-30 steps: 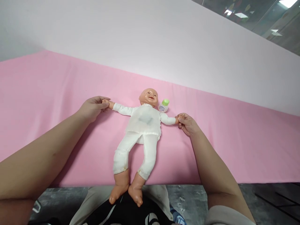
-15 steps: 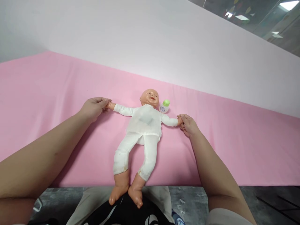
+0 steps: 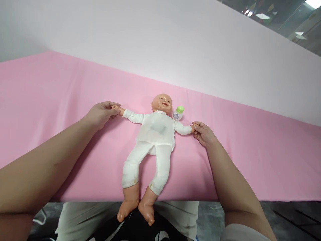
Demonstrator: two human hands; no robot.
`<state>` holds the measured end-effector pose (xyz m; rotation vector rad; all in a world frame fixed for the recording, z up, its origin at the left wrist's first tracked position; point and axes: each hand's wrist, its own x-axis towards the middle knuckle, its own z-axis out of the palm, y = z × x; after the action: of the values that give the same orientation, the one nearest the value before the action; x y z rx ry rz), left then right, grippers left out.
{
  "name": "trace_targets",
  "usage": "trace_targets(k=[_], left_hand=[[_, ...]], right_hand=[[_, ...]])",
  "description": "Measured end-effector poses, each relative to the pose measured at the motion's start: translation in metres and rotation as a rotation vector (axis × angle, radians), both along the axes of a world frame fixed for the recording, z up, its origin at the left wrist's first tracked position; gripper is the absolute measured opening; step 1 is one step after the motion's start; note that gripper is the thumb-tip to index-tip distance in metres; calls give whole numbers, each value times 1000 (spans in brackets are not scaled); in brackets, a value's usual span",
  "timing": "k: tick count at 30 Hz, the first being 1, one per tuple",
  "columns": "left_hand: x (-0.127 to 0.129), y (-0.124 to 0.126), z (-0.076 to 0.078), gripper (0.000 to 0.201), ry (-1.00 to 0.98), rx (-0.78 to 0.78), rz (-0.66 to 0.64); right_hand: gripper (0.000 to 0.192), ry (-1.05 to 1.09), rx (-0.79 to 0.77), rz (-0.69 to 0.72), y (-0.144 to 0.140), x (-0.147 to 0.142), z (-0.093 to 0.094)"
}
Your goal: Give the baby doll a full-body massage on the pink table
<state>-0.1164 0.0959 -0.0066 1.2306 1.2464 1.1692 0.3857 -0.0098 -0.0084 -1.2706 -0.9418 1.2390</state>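
- Here, a doll [image 3: 155,140] in white clothes is laid face up on a pink cloth [image 3: 50,100], its head toward the far side and its arms spread out to left and right.
- The doll's bare feet are seen past the near edge of the cloth, hanging over the person's lap.
- The left hand [image 3: 100,114] is closed in a pinch around the doll's small hand on the left side, the thumb and fingers being pressed together on it.
- The right hand [image 3: 203,133] is likewise closed on the doll's other hand on the right side, with the fingertips curled round it.
- Both of the doll's arms are held stretched outward, close to the cloth.
- A small white bottle [image 3: 178,113] with a green cap is stood just beside the doll's head, on its right, near the shoulder; whether it touches the doll cannot be told.
- A pale wall [image 3: 160,43] is seen behind the far edge of the cloth.
- Both forearms are bare and are reached in from the near corners.
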Motion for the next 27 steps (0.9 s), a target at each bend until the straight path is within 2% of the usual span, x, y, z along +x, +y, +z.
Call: trace_targets(k=[7,10,14,17,23,27], left_hand=[[9,-4,6,20,77,0,125],[11,-2,4,14,110,-9,167],[9,0,2,20,126,-33,173],[7,0,2,26,67,-51,137],[3,-2,1,46,-29,-13,57],[5,-3,1,40,10,5,53]], right_hand=[[48,-120,9,-45,1,-8,-2],[53,-143,38,-65,1,-9,-4],[50,-146,40,-86,3,-7,-7],[46,-123,20,-105,3,-5,-7],[51,9,5,20,-3,2,1],[49,1,-3,10,-3,2,3]])
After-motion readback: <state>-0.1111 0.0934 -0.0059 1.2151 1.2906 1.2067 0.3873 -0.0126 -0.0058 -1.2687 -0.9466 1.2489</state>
